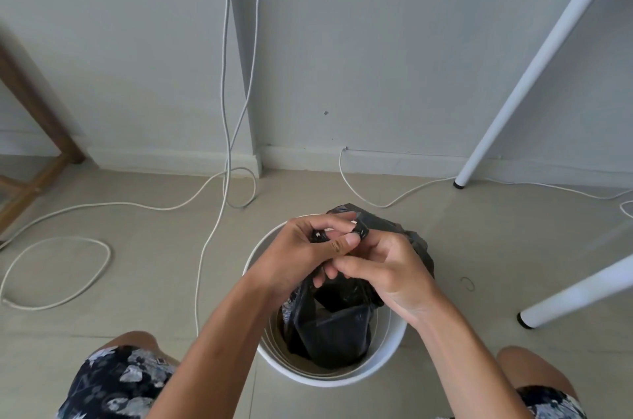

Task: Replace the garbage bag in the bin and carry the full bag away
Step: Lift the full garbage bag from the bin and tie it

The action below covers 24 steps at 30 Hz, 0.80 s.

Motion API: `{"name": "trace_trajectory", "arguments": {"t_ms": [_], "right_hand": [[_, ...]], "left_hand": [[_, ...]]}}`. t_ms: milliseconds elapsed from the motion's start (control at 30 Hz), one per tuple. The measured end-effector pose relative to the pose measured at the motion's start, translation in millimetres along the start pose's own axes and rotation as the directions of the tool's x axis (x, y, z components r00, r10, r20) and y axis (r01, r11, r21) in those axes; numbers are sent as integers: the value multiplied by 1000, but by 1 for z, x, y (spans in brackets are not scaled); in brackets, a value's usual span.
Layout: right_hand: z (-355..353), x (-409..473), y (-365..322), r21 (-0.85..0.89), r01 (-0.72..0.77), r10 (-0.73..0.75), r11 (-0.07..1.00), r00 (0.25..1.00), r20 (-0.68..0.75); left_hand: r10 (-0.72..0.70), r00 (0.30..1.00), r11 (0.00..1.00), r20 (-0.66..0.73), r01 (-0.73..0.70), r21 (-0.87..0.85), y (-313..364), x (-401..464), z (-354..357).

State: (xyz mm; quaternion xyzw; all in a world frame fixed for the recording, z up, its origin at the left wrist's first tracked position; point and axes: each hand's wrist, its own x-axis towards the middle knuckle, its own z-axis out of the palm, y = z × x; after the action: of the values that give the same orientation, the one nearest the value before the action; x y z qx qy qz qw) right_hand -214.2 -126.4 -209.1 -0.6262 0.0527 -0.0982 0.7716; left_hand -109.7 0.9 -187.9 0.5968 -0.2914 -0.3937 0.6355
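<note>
A round white bin [394,341] stands on the floor between my knees. A black garbage bag [335,326] hangs down into it, its gathered top held above the rim. My left hand [301,252] pinches one twisted black end of the bag between thumb and fingers. My right hand [383,268] grips the other twisted end and the bunched plastic behind it. Both hands touch each other over the bin's far half. The bag's contents are hidden.
White cables [222,131] trail down the wall and loop across the tiled floor left of the bin. Two white table legs [534,72] slant at the right. A wooden furniture frame [30,158] stands at the far left. The wall is close behind.
</note>
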Motion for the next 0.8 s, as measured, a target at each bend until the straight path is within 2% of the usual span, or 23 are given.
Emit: {"name": "trace_trajectory", "arguments": {"t_ms": [67,167,267,333,400,467,567,633,700,800], "right_hand": [[1,-1,0,9,-8,8,1000,1000,-4],[3,2,4,-33,17,-21,999,991,-129],[4,6,8,69,65,-50,995,979,-197],[0,8,11,126,76,-39,989,960,-277],[-4,9,15,129,72,-27,989,946,-323],[-8,9,19,88,71,-40,994,948,-315],[-11,4,15,-115,71,-100,991,958,-269],[-11,1,10,-420,91,-195,903,958,-210],[-12,1,7,-708,98,-303,699,938,-169],[-8,2,8,-887,84,-456,453,878,-149]], "left_hand": [[-27,999,1000,37,27,4,1,1,-1],[-14,995,1000,102,14,0,3,-1,-4],[0,997,995,83,8,-99,-1,-3,-11],[-39,996,998,82,42,-41,-5,-4,-19],[-72,992,993,102,62,105,-9,-6,-27],[-87,992,986,94,72,149,-11,-6,-31],[-111,994,992,-22,110,-57,-15,-1,-34],[-114,989,979,-90,96,-179,-17,3,-36],[-107,988,976,-108,83,-202,-17,5,-36],[-137,986,967,-95,113,-228,-18,6,-33]]}}
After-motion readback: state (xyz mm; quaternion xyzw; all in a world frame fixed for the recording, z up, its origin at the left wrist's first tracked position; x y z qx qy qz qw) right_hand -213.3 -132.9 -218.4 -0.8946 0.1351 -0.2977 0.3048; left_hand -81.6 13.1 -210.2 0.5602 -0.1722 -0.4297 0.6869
